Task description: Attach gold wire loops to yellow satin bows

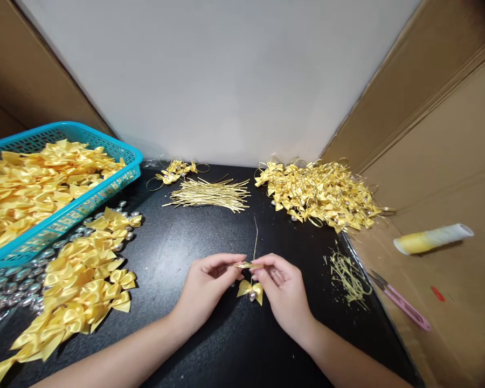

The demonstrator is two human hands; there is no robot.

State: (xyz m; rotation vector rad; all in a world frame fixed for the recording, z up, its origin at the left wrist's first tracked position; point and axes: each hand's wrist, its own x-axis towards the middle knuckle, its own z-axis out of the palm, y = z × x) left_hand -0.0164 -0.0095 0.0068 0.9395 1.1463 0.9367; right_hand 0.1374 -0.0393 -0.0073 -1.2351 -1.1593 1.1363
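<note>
My left hand and my right hand meet over the middle of the black table, thumbs and forefingers pinched. Between their fingertips a gold cord is held from both sides. Just below hangs or lies a yellow satin bow with a shiny silver bead at its centre. A thin loose end of gold cord sticks up beyond the fingers. Whether the bow touches the table I cannot tell. The fingers hide part of the cord.
At left stand a teal basket of yellow bows, loose bows and silver beads. Gold cords lie ahead, beside a pile of looped bows. Cord scraps, pink-handled snips and a thread spool are at right.
</note>
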